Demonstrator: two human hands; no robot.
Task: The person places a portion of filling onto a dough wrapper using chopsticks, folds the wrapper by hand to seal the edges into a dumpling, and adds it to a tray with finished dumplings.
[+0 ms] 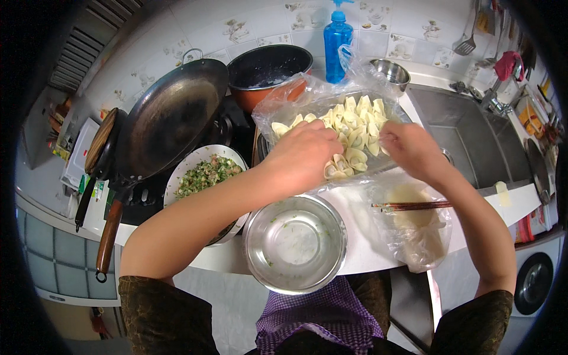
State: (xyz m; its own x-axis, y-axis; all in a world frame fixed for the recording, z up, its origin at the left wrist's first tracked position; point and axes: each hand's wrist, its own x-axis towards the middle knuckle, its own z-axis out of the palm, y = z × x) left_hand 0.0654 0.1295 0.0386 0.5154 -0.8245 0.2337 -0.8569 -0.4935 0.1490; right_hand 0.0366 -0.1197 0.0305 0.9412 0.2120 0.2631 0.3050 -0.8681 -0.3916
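Several folded wontons point(350, 117) stand in rows on a tray lined with a clear plastic bag point(284, 104). My left hand point(306, 153) reaches over the tray's left part, its fingertips hidden behind the hand among the wontons. At the tray's right side, my right hand point(410, 146) is curled next to the wontons and plastic; whether it grips anything is unclear. Below the hands sits a steel bowl point(295, 239) with green bits inside. A white bowl of chopped green filling point(208, 175) is partly covered by my left forearm. Chopsticks point(410, 206) lie across a plastic bag of pale wrappers point(417, 222).
A large wok point(173, 115) leans on the stove at left, its wooden handle point(108, 239) jutting past the counter edge. Behind the tray are an orange pot point(266, 91), a blue pump bottle point(338, 49) and a small steel pot point(392, 75). A sink point(457, 133) lies right.
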